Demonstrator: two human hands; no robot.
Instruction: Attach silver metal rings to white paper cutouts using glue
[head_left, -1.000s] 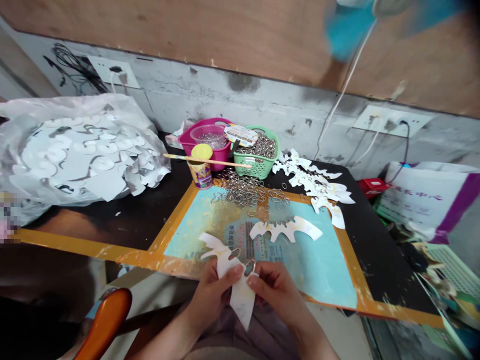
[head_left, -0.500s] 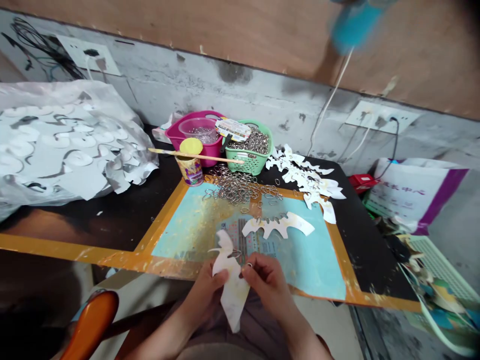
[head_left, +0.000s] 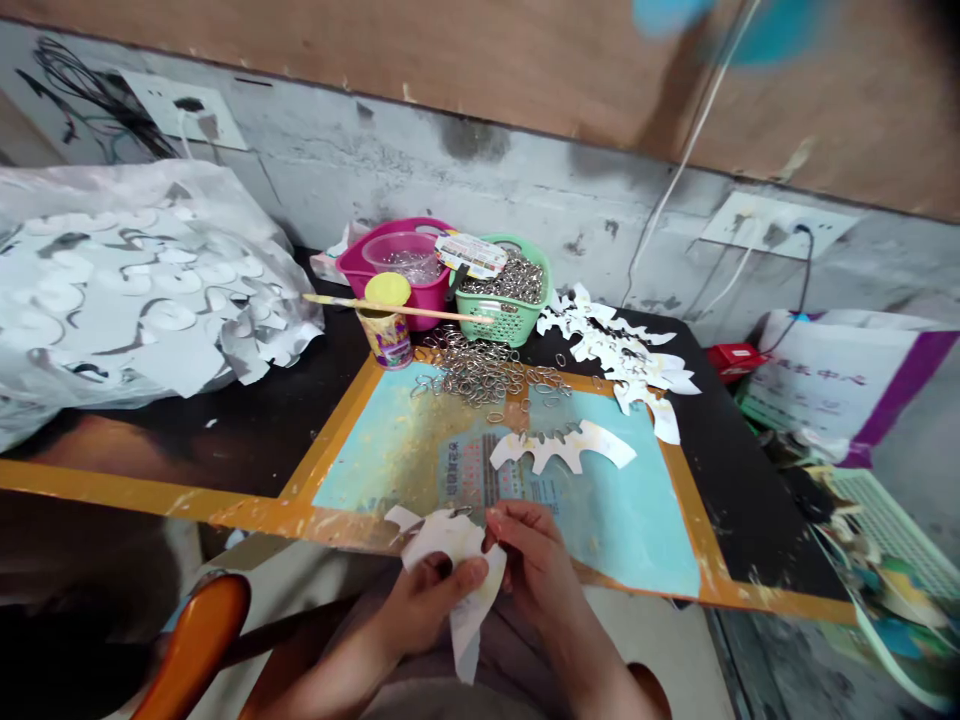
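Head view: what's at risk?

The left hand (head_left: 427,610) pinches the white paper cutout (head_left: 450,550) between thumb and fingers, over the lap at the near edge of the blue mat (head_left: 375,450). The right hand (head_left: 529,565) pinches its other edge, beside a small metal ring (head_left: 462,511).

And the danger?

Too hard a pinch could crease or tear the thin paper; a slip could drop the ring.
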